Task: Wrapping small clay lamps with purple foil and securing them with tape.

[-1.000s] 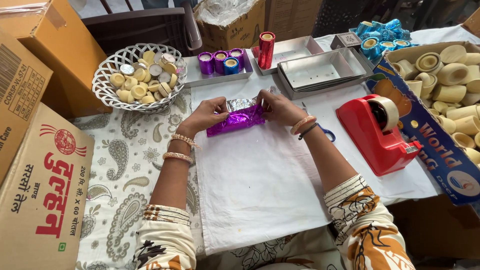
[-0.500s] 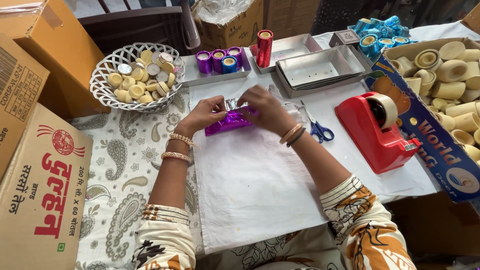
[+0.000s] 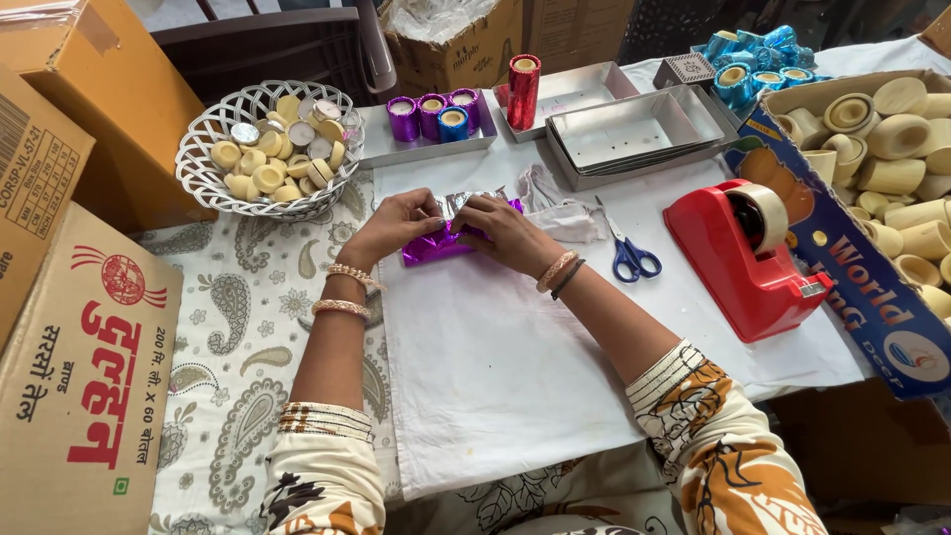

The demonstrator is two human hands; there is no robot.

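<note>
a white cloth point(image 3: 495, 367) covers the worktop point(image 3: 238, 327), which shows a paisley print left of the cloth. on the cloth's far part lies a purple foil piece point(image 3: 436, 243), with the left hand point(image 3: 396, 226) and right hand point(image 3: 510, 233) pressed over it, fingers point(image 3: 466, 220) of both curled closed and pinching the foil between them. right of the foil lie blue scissors point(image 3: 629, 253), then a red tape dispenser point(image 3: 748, 253). beyond the foil stand a white basket point(image 3: 213, 183) of pale cups and metal trays point(image 3: 634, 129).
</note>
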